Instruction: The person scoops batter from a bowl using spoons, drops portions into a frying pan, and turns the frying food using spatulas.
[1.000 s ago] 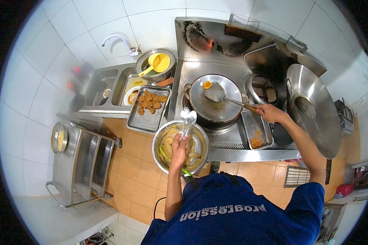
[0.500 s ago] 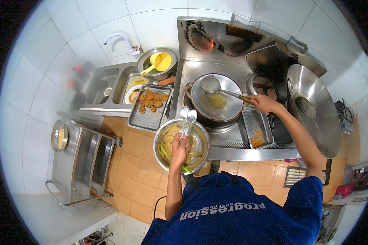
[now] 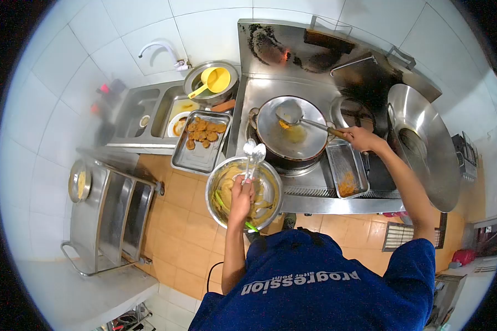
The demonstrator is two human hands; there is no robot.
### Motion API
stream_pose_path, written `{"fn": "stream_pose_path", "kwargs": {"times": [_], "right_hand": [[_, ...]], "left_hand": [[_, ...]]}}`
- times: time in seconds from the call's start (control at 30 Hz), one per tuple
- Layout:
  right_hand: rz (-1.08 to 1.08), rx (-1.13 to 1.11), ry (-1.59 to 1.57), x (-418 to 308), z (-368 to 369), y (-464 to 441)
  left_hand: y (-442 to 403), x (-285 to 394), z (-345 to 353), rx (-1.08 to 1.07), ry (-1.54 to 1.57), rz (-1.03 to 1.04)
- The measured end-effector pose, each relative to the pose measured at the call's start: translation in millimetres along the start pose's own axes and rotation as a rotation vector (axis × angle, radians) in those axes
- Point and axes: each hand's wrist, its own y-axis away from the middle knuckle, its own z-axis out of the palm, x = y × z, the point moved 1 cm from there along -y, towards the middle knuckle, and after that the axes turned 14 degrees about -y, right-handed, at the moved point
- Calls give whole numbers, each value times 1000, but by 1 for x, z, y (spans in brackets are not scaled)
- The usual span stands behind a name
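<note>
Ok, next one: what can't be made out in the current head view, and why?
All in the head view:
Spoons: the left hand hides their handle ends, so whether they join is unclear.
Pan: the spatula blade covers whatever lies beneath it.
Small bowl at far left: contents too small to identify.
Shirt: cut off by the bottom edge.

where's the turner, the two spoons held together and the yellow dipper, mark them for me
Turner [image 3: 291, 112]: head view, on its metal blade.
Two spoons [image 3: 258, 153]: head view, on the bowl of one of them.
Yellow dipper [image 3: 219, 80]: head view, inside its cup.
</note>
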Motion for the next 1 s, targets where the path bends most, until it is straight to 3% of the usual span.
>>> {"fn": "stream_pose_path", "kwargs": {"times": [0.03, 0.07, 0.2, 0.27, 0.43, 0.63, 0.7, 0.77, 0.83, 0.9, 0.97, 1.0], "right_hand": [[-54, -18, 26, -16, 0, 6], [86, -76, 8, -29, -3, 13], [48, -142, 18, -19, -1, 13], [178, -266, 5, -39, -19, 28], [275, -343, -61, -52, -46, 65], [337, -86, -187, -37, -34, 103], [28, 250, -91, 12, -3, 109], [152, 338, -192, -11, 15, 127], [141, 395, -272, 30, 60, 135], [368, 364, -569, 15, 91, 150], [313, 481, -688, 36, 144, 160], [211, 585, -568, 45, 170, 164]], "left_hand": [[-1, 0, 3, 2, -11, 17], [-2, -1, 5, -4, -11, 17], [-4, 0, 10, -42, 5, 7], [-3, -1, 12, -49, 12, -14], [-4, -11, 11, -29, 48, -26], [0, -3, 12, -14, 39, -75], [0, 2, 14, -21, 44, -73], [0, 7, 17, -24, 51, -68], [0, 11, 20, -25, 48, -67], [-3, 9, 24, -28, 42, -83], [-3, 9, 29, -31, 35, -96], [-4, 9, 32, -25, 36, -99]]}}
